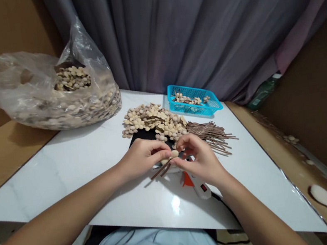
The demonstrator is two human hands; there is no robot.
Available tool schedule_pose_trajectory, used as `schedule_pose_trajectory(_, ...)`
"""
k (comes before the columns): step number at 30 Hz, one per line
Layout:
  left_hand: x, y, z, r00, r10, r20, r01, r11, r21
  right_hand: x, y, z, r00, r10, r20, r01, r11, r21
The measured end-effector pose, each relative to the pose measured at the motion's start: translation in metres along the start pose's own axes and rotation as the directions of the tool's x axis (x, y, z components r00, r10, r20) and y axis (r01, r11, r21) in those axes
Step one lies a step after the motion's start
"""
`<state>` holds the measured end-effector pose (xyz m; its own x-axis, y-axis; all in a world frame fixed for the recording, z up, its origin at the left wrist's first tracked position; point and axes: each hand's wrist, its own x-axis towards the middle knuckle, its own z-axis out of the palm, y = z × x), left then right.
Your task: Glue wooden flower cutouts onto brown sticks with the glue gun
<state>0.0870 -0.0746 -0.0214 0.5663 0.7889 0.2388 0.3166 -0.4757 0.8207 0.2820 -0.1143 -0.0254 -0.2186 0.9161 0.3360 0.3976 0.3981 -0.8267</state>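
Over the middle of the white table, both my hands meet at a small beige flower piece (174, 154). My left hand (144, 155) pinches it from the left, thumb and forefinger closed on its edge. From the other side my right hand (198, 156) grips the same piece, with its thumb near the base of thin brown stems (161, 170) that point down to the left. Below my right hand lies a white glue gun (200, 187) with an orange trigger. Just beyond the hands is a pile of beige flower pieces (153, 120), partly on a black sheet.
Brown stems (212, 133) lie bundled right of the pile. A blue basket (196, 110) with flower pieces stands behind them. At the back left sits a clear plastic bag (63, 110) full of flower pieces. A grey curtain (165, 25) hangs behind the table; a black cable runs off the front edge.
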Motion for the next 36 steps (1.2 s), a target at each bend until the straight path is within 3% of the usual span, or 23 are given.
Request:
schedule_pose_trajectory(3,0.000,0.000,0.000,1.000,0.002,-0.004,-0.003,1.000,-0.022,0.003,0.005,0.004,0.968,0.199,0.153,-0.245,0.886,0.395)
schedule_pose_trajectory(5,0.000,0.000,0.001,1.000,-0.001,-0.005,0.000,0.999,-0.048,0.004,0.006,0.005,0.937,0.260,0.232,-0.346,0.780,0.522)
schedule_pose_trajectory(7,0.000,-0.001,0.001,1.000,-0.018,-0.016,0.017,0.994,-0.104,0.006,0.005,0.005,0.926,0.291,0.241,-0.378,0.731,0.568)
schedule_pose_trajectory(16,0.000,-0.002,0.004,0.981,-0.122,0.150,0.162,0.943,-0.291,0.009,0.006,-0.006,0.929,0.320,0.184,-0.363,0.703,0.611)
schedule_pose_trajectory(22,0.000,0.004,0.005,0.961,-0.196,0.198,0.254,0.905,-0.340,0.010,0.008,-0.009,0.929,0.323,0.179,-0.362,0.698,0.618)
schedule_pose_trajectory(29,0.000,0.003,0.004,0.949,-0.208,0.236,0.281,0.896,-0.344,0.008,0.006,-0.012,0.919,0.320,0.229,-0.391,0.678,0.623)
schedule_pose_trajectory(36,0.002,0.002,0.006,0.964,-0.200,0.175,0.254,0.886,-0.387,0.009,0.010,-0.009,0.906,0.307,0.291,-0.423,0.689,0.589)
